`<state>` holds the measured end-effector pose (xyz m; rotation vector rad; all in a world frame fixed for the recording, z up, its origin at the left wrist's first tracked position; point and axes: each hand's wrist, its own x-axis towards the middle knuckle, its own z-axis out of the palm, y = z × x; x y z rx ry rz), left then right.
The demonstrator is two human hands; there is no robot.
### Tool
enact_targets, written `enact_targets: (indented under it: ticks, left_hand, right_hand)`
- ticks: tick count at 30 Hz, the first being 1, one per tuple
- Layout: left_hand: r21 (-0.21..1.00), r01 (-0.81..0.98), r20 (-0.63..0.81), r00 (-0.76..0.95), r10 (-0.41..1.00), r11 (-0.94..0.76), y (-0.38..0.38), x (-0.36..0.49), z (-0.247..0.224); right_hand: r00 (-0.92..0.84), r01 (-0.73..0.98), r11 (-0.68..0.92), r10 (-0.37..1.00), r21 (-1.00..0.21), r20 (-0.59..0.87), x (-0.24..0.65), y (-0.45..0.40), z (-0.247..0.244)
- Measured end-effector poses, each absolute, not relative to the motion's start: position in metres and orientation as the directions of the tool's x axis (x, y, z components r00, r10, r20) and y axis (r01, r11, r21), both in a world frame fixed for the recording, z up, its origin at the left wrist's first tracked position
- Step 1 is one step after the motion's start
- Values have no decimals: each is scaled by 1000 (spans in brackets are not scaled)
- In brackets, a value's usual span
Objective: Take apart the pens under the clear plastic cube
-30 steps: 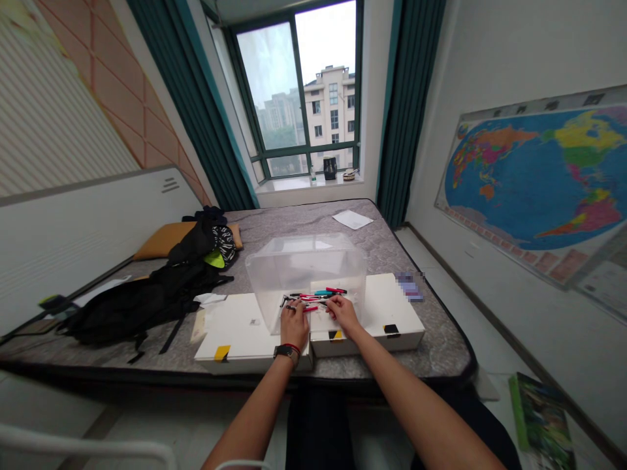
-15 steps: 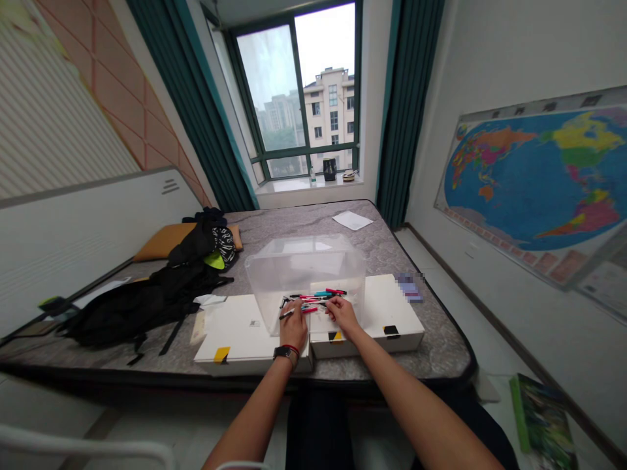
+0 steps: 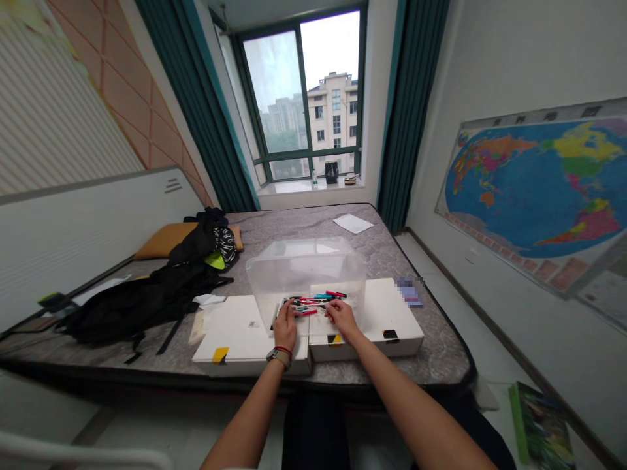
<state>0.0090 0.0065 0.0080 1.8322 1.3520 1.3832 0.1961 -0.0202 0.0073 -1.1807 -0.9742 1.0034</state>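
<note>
A clear plastic bin (image 3: pixel 306 266) lies tipped on its side, its opening toward me. Inside it is a loose pile of pens (image 3: pixel 313 301), with red, blue, black and white parts. My left hand (image 3: pixel 284 326) is at the pile's left end, fingers apart and stretched forward. A dark, thin pen-like item (image 3: pixel 274 318) shows beside its outer edge. At the right of the pile is my right hand (image 3: pixel 341 318), thumb and fingers pinched together on what looks like a dark pen. Its fingers cover most of that pen.
Two white boxes, a left one (image 3: pixel 228 329) and a right one (image 3: pixel 392 313), lie under the bin on the mattress (image 3: pixel 294 219). A black backpack (image 3: pixel 132 310) and a cap (image 3: pixel 223 248) lie to the left. A paper sheet (image 3: pixel 353 224) is farther back.
My left hand has shifted slightly left and turned. The black pen that stuck out from its fingers no longer shows there. My right hand stays almost in place, still pinching.
</note>
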Motion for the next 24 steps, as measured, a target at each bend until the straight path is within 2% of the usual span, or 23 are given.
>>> enact_targets:
  ticks: [5,9,15,19,21,22,24]
  left_hand:
    - [842,384,416,-17,909,-379,5,9,11]
    - [790,446,463,17,886,-421,5,10,10]
    - [644,527,573,147,806,-554,4,13,15]
    - [663,489,570,161,806,-567,0,18,42]
    - [728,435,540,111,834,-529,-4,24,66]
    - [773,388,514,82,854,-503,-7,28,79]
    - [882,207,438,-22,899,-424,-14,37,105]
  right_hand:
    - [270,-70,91,960,-993,69,197,-22,11]
    - [263,-27,72,963,-997,62,195,-21,9]
    - [229,249,28,970,-968,87,186,-19,11]
    - [180,386,94,968,-918,175,179,-21,30]
    - [171,323,139,964,-936,202,170,-26,43]
    - [157,231,140,971,-963,178,164,-31,49]
    - [76,-62,98,993,-993,93,148,-47,63]
